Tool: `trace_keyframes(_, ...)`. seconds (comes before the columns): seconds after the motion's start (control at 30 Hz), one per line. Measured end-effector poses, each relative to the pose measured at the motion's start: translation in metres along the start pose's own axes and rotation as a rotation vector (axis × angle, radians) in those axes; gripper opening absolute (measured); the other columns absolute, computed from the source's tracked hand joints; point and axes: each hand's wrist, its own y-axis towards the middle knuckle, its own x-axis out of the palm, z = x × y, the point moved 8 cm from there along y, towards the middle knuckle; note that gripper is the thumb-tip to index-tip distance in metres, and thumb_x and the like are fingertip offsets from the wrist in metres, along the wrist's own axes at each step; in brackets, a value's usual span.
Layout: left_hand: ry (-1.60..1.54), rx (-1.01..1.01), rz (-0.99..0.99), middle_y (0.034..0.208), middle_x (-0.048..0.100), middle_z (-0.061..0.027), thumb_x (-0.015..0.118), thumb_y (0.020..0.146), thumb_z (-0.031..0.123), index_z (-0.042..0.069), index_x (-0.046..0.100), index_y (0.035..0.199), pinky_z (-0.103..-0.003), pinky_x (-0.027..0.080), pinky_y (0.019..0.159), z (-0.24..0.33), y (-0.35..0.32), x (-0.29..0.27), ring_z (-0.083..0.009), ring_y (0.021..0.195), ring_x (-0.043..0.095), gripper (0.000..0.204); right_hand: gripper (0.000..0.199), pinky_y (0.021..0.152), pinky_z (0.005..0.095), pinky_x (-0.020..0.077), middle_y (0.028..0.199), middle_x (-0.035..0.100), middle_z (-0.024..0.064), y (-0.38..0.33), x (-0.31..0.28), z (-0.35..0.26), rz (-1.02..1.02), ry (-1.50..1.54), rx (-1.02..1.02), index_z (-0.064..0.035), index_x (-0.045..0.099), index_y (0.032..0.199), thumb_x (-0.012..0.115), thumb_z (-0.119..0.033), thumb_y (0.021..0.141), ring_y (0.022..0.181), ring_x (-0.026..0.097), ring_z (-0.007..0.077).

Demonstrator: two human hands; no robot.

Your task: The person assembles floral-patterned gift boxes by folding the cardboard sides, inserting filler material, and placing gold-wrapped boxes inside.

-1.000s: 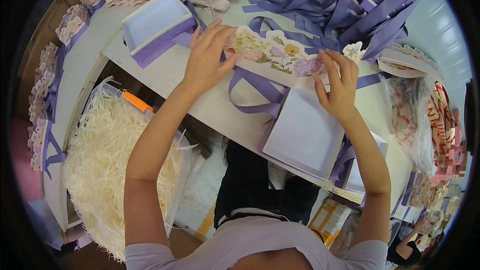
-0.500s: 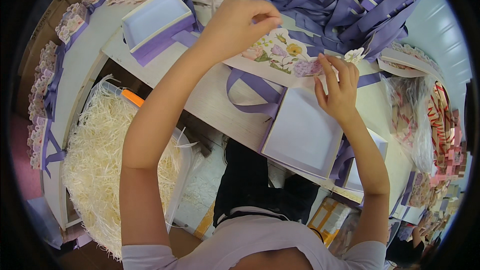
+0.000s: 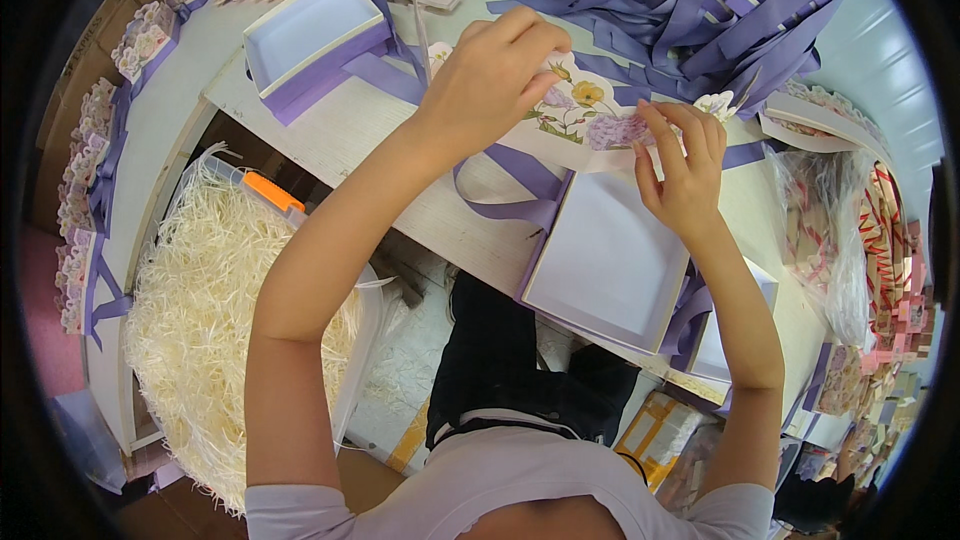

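Note:
A die-cut paper strip printed with flowers [image 3: 585, 95] stands behind the open, pale-lined box tray [image 3: 610, 255] at the table's front edge. My left hand [image 3: 495, 75] is closed over the strip's left part, thumb and fingertips together at its upper edge. Around the strip's right part curl the fingers of my right hand [image 3: 685, 160], the thumb on the near side. The strip is bent, and my left hand hides some of it. A purple ribbon [image 3: 510, 185] loops out from the tray's left side.
A purple box with pale lining [image 3: 315, 25] stands at the back left. Many loose purple ribbons [image 3: 640, 10] are heaped at the back. Left of my legs is a bin of cream shredded paper filler [image 3: 220, 310], with an orange handle [image 3: 272, 192]. Clear plastic bags [image 3: 825, 240] lie at right.
My left hand has moved slightly right and nearer along the strip, uncovering some of its far left end. My right hand has shifted a little to the right, still on the strip.

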Motion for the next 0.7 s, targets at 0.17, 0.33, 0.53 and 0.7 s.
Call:
trace_keyframes(0.17,0.025,0.085,0.012,0.084,0.053,-0.0062,0.064,0.068,0.003,0.003,0.055,0.088,-0.026,0.046,0.059,0.005,0.001,-0.002,-0.0172,0.066,0.056,0.022,0.041,0.078,0.0365,0.035,0.097,0.052,0.008,-0.001,0.0,0.0,-0.008,0.005,0.006,-0.0033,0.056,0.103,0.061,-0.007,0.062,0.086,0.049,0.0237)
trace_keyframes(0.33,0.028,0.085,0.052,0.083,0.054,-0.0052,0.061,0.069,0.006,0.007,0.056,0.088,-0.031,0.043,0.068,0.0,-0.003,-0.002,-0.0222,0.073,0.054,0.02,0.042,0.079,0.037,0.0341,0.098,0.052,0.0079,-0.002,0.0,0.0,-0.02,0.006,0.012,-0.0034,0.056,0.104,0.061,-0.006,0.062,0.085,0.049,0.0234)
trace_keyframes(0.53,-0.005,0.029,0.059,0.082,0.054,-0.004,0.061,0.07,0.007,0.009,0.056,0.086,-0.032,0.041,0.071,-0.005,-0.005,-0.002,-0.024,0.073,0.053,0.017,0.041,0.08,0.0371,0.0336,0.098,0.052,0.0076,-0.001,0.0,0.0,-0.02,0.002,0.009,-0.0037,0.056,0.103,0.061,-0.006,0.062,0.086,0.049,0.023)
trace_keyframes(0.7,-0.029,0.006,0.048,0.08,0.053,-0.0033,0.061,0.069,0.006,0.008,0.055,0.084,-0.03,0.04,0.07,-0.005,-0.004,-0.004,-0.0213,0.071,0.053,0.016,0.026,0.066,0.0327,0.0392,0.083,0.056,0.0069,0.022,-0.006,0.004,0.031,0.044,-0.064,-0.0044,0.06,0.09,0.061,-0.006,0.064,0.076,0.053,0.0226)
